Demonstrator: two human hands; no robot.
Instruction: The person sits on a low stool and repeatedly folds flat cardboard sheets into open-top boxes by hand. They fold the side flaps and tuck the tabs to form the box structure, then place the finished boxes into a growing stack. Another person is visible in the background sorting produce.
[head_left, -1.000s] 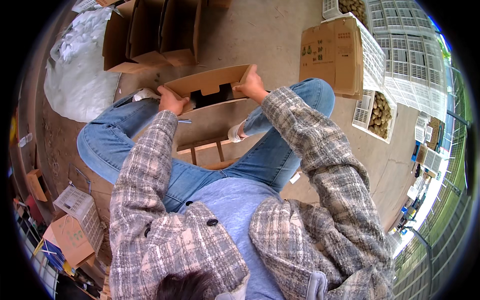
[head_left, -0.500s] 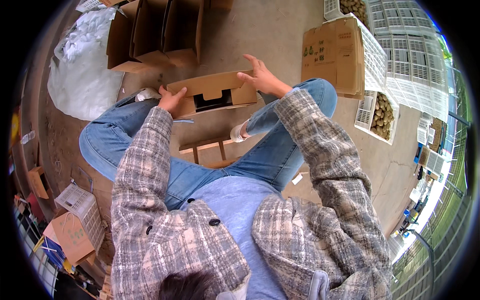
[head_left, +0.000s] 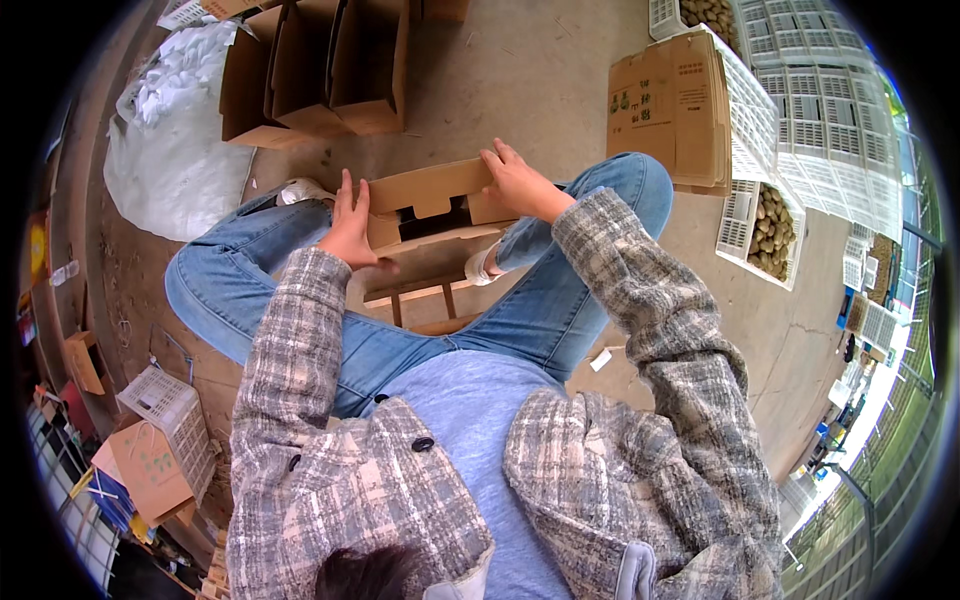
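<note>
Between my lower legs is a brown cardboard box point(head_left: 436, 186), its long flap with a cut tab facing me and a dark gap showing below the tab. My left hand point(head_left: 350, 228) is at the box's left end, fingers spread and pointing away from me, thumb blurred toward the near edge. At the opposite end, my right hand point(head_left: 522, 184) grips the flap's corner with thumb and fingers. The box's far side and underside are hidden. Under its near edge shows a low wooden frame point(head_left: 420, 300).
Several open cardboard boxes point(head_left: 368, 75) stand at the far left beside a white sack point(head_left: 165, 150). On the right are flattened cartons point(head_left: 668, 110), stacked white crates point(head_left: 830, 130) and a crate of brown roundish produce point(head_left: 770, 232). A white crate point(head_left: 170, 405) lies at the lower left.
My left hand has released its grip on the box's left edge and spread its fingers. My right hand has moved down and closed at the flap's right corner. The box sits slightly lower.
</note>
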